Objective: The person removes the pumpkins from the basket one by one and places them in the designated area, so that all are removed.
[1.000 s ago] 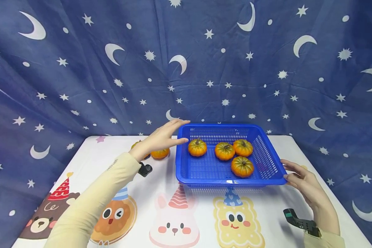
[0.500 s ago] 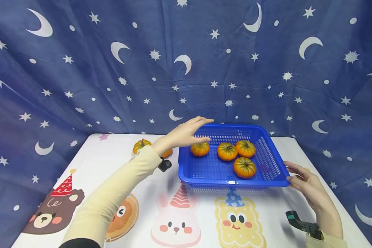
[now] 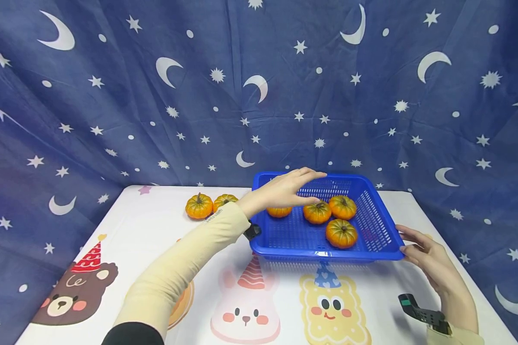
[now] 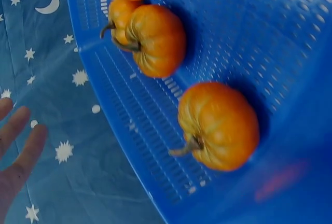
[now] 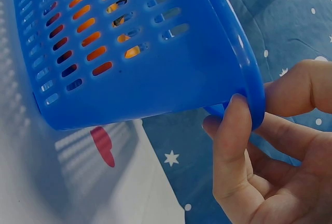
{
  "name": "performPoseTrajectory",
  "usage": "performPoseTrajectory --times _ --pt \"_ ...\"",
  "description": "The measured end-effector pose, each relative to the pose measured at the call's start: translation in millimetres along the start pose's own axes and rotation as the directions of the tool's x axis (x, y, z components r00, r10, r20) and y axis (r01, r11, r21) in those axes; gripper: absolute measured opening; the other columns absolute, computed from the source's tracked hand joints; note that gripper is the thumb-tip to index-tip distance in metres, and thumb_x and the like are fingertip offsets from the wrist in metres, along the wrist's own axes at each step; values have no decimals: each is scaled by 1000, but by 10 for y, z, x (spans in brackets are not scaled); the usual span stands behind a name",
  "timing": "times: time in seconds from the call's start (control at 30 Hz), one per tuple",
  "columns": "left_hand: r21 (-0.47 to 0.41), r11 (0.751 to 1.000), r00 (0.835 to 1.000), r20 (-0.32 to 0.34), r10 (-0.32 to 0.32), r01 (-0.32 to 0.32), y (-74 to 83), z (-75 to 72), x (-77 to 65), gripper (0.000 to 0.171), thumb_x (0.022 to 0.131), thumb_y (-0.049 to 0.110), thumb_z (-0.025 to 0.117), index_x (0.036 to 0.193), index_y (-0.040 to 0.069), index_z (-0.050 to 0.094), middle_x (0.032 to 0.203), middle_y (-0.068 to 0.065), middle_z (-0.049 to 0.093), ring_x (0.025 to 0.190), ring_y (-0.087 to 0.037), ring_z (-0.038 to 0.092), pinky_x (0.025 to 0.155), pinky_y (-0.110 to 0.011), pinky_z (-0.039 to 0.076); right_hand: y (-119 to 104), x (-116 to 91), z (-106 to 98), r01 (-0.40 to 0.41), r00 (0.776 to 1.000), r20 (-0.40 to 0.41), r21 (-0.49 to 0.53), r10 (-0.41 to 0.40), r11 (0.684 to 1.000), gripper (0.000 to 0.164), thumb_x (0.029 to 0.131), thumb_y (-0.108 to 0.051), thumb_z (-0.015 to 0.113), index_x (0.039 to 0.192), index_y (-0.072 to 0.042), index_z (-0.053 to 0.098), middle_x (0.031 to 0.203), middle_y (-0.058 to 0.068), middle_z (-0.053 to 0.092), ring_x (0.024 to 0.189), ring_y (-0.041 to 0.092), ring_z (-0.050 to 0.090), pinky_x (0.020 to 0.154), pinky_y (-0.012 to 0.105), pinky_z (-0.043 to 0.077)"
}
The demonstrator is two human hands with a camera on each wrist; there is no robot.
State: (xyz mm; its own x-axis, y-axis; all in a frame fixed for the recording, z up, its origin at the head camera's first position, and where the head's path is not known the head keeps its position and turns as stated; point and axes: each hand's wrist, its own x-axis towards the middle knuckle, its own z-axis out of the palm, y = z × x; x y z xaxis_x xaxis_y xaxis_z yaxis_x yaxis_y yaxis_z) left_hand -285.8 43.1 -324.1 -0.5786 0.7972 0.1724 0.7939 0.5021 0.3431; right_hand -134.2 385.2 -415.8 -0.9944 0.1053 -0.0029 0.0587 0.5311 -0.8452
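Observation:
A blue plastic basket [image 3: 293, 253] with slotted walls stands at the back of the table, holding several small orange pumpkins [image 3: 342, 234]. Above its left part my left hand [image 3: 287, 190] hovers with fingers extended, holding nothing and partly covering one pumpkin [image 3: 279, 212]. In the left wrist view, fingers of that hand [image 4: 18, 149] appear outside the basket's rim, apart from the pumpkins. My right hand [image 3: 433, 261] is at the basket's front right corner. Seen from the right wrist, its thumb [image 5: 233, 141] and fingers pinch the rim [image 5: 249, 73].
Two more pumpkins, one at the left [image 3: 199, 206] and one beside it [image 3: 224, 200], sit on the table left of the basket. A white cloth [image 3: 155, 211] with cartoon animals covers the table. A blue curtain [image 3: 190, 86] with moons and stars hangs close behind.
My left hand has moved right, from the basket's left rim to over its inside, uncovering the two pumpkins on the table. The right hand stays at the corner.

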Motion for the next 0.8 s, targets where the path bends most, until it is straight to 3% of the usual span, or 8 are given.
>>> performPoseTrajectory --times 0.4,0.8 --pt "-24 998 998 21 54 -54 185 236 243 63 93 49 55 149 29 34 145 2 44 134 -16 42 109 -36 41 7 0 4 -5 1000 -1 9 5 1000 55 95 -9 51 144 7 33 133 20 36 86 -9 57 73 15 53" --pt "-101 994 997 62 50 -44 314 477 467 61 93 48 55 149 33 33 148 5 42 137 -13 40 113 -34 36 6 3 -2 -3 1000 -8 11 3 1000 54 95 -9 51 144 7 34 135 21 33 86 -9 56 72 15 53"
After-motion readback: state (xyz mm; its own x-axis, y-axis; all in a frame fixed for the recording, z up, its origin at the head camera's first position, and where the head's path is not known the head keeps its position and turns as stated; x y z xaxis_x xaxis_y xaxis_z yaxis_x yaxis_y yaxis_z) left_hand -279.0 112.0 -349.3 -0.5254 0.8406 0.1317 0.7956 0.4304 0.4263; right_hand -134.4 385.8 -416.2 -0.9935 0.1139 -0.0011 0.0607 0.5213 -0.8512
